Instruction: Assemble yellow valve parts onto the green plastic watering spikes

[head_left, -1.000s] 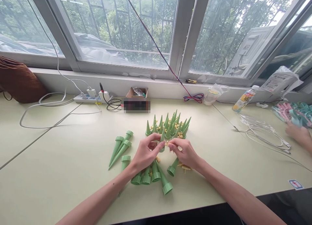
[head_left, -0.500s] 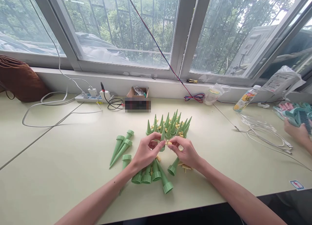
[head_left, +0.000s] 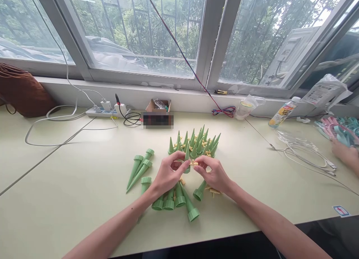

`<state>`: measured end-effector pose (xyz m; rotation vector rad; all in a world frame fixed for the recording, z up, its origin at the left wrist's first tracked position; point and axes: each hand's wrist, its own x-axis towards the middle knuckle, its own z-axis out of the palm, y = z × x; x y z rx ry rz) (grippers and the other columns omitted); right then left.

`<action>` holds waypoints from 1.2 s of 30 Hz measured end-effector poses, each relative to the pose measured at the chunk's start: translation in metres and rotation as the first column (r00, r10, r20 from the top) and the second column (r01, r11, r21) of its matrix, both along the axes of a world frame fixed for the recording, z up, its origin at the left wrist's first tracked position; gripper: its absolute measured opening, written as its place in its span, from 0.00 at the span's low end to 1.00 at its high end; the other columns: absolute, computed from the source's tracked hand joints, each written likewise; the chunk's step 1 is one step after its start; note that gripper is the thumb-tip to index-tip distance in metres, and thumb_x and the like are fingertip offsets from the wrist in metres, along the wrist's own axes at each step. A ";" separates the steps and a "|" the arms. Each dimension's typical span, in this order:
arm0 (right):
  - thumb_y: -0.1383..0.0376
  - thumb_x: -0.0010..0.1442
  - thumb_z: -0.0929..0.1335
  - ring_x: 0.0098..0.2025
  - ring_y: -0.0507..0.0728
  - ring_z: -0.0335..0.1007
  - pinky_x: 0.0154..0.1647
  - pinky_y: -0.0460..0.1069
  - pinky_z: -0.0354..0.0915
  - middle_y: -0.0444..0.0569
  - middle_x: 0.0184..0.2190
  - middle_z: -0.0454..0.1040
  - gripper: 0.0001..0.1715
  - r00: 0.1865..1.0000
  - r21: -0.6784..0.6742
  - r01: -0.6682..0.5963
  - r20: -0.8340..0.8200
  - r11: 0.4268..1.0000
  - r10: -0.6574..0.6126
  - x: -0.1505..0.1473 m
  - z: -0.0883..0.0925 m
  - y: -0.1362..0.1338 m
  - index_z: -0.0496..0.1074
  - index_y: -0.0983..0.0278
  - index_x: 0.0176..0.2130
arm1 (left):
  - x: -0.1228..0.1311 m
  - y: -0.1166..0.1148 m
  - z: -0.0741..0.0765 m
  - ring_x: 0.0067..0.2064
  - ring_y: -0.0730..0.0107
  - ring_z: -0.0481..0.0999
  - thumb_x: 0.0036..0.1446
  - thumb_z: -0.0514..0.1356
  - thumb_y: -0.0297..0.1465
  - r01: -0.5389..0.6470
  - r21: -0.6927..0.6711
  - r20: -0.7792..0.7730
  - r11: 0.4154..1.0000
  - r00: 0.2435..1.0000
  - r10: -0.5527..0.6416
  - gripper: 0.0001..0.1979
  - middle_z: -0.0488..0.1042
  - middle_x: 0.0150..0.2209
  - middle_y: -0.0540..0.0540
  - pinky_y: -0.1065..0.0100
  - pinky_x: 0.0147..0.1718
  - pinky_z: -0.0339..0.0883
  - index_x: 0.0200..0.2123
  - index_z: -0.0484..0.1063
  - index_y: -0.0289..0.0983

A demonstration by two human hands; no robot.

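Observation:
My left hand is closed around a green plastic watering spike, held upright with its tip pointing up. Between the fingertips of my right hand is a small yellow valve, its near end touching the side of the spike. Just beyond my hands, a cluster of green spikes stands tip-up, with yellow valves on them. Loose spikes lie below my left hand, and one spike lies under my right hand beside a few yellow valves, partly hidden by it.
More loose spikes lie to the left. Along the window stand a power strip, a small box, a plastic cup and a bottle. White cables lie right. Another person's hand touches pink and teal items.
My hands, the spike and the valve stay in nearly the same place. At the far right, the other person's hand has shifted slightly and a dark-bristled teal piece is no longer visible.

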<state>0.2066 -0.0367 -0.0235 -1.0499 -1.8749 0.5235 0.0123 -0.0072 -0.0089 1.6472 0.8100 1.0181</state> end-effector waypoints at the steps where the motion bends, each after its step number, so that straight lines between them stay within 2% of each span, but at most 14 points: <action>1: 0.57 0.67 0.66 0.27 0.53 0.68 0.28 0.47 0.68 0.47 0.30 0.74 0.11 1.000 0.003 -0.006 -0.019 1.000 0.006 0.000 0.001 -0.001 0.71 0.62 0.41 | 0.000 0.000 0.000 0.23 0.77 0.66 0.60 0.62 0.39 -0.005 -0.013 0.004 1.000 1.000 0.005 0.12 0.70 0.30 0.49 0.75 0.16 0.58 0.38 0.70 0.35; 4: 0.60 0.66 0.67 0.30 0.53 0.70 0.30 0.48 0.70 0.48 0.34 0.74 0.08 0.999 0.019 -0.021 -0.050 1.000 0.022 -0.001 0.001 -0.001 0.70 0.62 0.43 | -0.001 0.000 0.001 0.21 0.80 0.61 0.60 0.62 0.39 -0.011 -0.044 0.013 0.999 1.000 0.012 0.12 0.69 0.29 0.50 0.75 0.15 0.54 0.38 0.69 0.36; 13: 0.64 0.67 0.66 0.29 0.52 0.67 0.30 0.47 0.66 0.45 0.29 0.72 0.04 0.998 0.030 -0.041 -0.041 0.999 0.042 0.001 -0.002 0.001 0.70 0.62 0.39 | -0.001 0.001 -0.001 0.23 0.79 0.60 0.62 0.60 0.39 0.027 -0.010 -0.009 1.000 1.000 -0.027 0.11 0.68 0.29 0.50 0.75 0.17 0.53 0.38 0.69 0.35; 23: 0.65 0.69 0.63 0.24 0.51 0.57 0.26 0.46 0.56 0.42 0.23 0.64 0.13 0.998 0.041 -0.045 0.044 0.998 0.044 0.004 -0.004 0.001 0.67 0.63 0.31 | -0.002 0.002 -0.003 0.25 0.78 0.64 0.62 0.61 0.36 0.058 0.077 -0.042 0.995 0.998 -0.054 0.09 0.67 0.30 0.50 0.73 0.21 0.56 0.38 0.69 0.35; 29: 0.64 0.70 0.62 0.24 0.51 0.56 0.26 0.47 0.55 0.42 0.22 0.63 0.17 0.997 0.027 -0.031 0.067 0.999 0.029 0.003 -0.004 0.002 0.66 0.63 0.29 | -0.001 0.002 -0.004 0.26 0.76 0.66 0.62 0.61 0.37 0.051 0.064 -0.041 0.997 0.998 -0.048 0.11 0.69 0.31 0.49 0.73 0.21 0.58 0.38 0.70 0.35; 31: 0.63 0.70 0.62 0.25 0.51 0.59 0.26 0.47 0.57 0.43 0.23 0.66 0.15 0.999 0.021 -0.019 0.044 1.000 0.018 0.002 -0.003 0.001 0.67 0.63 0.30 | -0.001 0.002 -0.003 0.24 0.78 0.63 0.62 0.61 0.38 0.042 0.037 -0.028 0.998 0.999 -0.041 0.11 0.67 0.29 0.50 0.74 0.19 0.57 0.38 0.70 0.35; 34: 0.63 0.68 0.65 0.28 0.52 0.65 0.29 0.47 0.63 0.46 0.29 0.71 0.07 1.000 0.011 -0.018 -0.014 1.000 0.018 0.000 -0.001 0.000 0.70 0.63 0.39 | -0.001 0.002 -0.001 0.22 0.80 0.59 0.62 0.61 0.38 0.021 -0.014 -0.012 1.000 1.000 -0.022 0.11 0.65 0.27 0.52 0.76 0.17 0.54 0.38 0.69 0.35; 36: 0.63 0.66 0.67 0.30 0.52 0.67 0.30 0.47 0.66 0.47 0.33 0.72 0.06 0.999 0.022 -0.025 -0.040 0.999 0.026 -0.001 0.000 0.000 0.70 0.62 0.43 | -0.001 0.002 0.000 0.22 0.81 0.59 0.61 0.62 0.39 0.007 -0.038 -0.002 0.999 1.000 -0.007 0.12 0.66 0.28 0.52 0.76 0.17 0.53 0.39 0.69 0.35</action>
